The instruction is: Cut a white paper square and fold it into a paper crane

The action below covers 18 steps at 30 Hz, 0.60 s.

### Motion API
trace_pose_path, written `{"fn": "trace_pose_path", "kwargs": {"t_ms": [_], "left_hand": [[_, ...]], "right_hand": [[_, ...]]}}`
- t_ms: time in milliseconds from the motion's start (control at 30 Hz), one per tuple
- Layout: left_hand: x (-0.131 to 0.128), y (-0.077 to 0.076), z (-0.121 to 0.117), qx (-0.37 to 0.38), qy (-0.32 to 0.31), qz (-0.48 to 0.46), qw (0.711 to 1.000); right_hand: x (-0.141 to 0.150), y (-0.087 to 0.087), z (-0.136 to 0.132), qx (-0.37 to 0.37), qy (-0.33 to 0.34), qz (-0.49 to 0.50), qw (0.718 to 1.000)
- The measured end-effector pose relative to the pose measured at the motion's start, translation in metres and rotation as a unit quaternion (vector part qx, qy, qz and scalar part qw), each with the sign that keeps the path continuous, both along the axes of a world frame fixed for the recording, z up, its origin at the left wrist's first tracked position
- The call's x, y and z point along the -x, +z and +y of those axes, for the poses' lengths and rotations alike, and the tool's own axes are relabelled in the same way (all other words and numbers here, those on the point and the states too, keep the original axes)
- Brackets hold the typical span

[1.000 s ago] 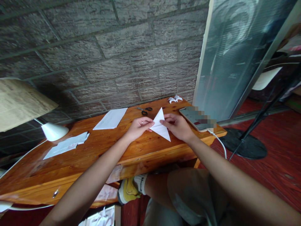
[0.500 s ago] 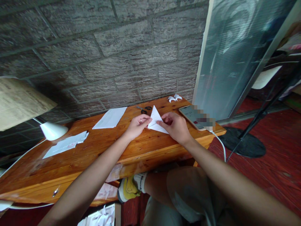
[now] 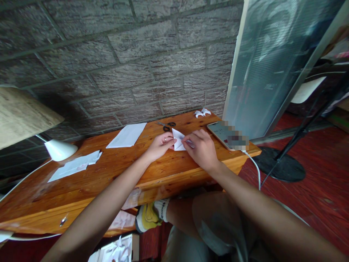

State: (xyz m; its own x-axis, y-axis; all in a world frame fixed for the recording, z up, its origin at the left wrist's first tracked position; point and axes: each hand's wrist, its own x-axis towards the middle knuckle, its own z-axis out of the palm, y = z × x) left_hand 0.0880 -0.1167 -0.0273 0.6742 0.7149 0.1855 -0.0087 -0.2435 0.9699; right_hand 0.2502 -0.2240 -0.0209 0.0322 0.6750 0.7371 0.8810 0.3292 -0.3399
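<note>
A small folded sheet of white paper point(image 3: 178, 145) is held between both hands just above the wooden desk point(image 3: 120, 171). My left hand point(image 3: 160, 145), with a ring on one finger, pinches the paper's left edge between thumb and fingers. My right hand point(image 3: 201, 149) has its fingertips closed on the right side of the paper, partly covering it. Black-handled scissors point(image 3: 167, 126) lie just behind the paper. Two small folded paper pieces point(image 3: 202, 112) sit at the desk's far right corner.
A phone point(image 3: 222, 136) with a white cable lies at right. Stacked white paper point(image 3: 127, 135) and cut paper pieces point(image 3: 77, 165) lie left, near a lamp point(image 3: 58, 149). A stone-patterned wall point(image 3: 152, 72) stands behind. Below is a box of paper scraps point(image 3: 117, 251).
The paper's right part has been folded over, so its triangle looks smaller and narrower. My right hand has shifted slightly left with it; the left hand keeps its pinch.
</note>
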Motion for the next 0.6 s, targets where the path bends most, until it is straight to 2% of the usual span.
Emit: {"fn": "trace_pose_path", "kwargs": {"t_ms": [167,300,400,600], "left_hand": [[0.0,0.001,0.0,0.009,-0.031,0.005,0.999],[-0.001,-0.001,0.001,0.019,-0.042,-0.01,0.999],[-0.001,-0.002,0.001,0.019,-0.043,-0.024,0.999],[0.0,-0.006,0.004,0.014,-0.028,-0.028,0.999]], "right_hand": [[0.002,-0.003,0.001,-0.01,-0.025,-0.053,0.998],[0.007,-0.005,0.0,-0.031,-0.012,-0.092,0.995],[0.011,-0.005,0.0,-0.014,0.002,-0.114,0.993],[0.009,-0.005,0.001,0.011,0.034,-0.078,0.996]]}}
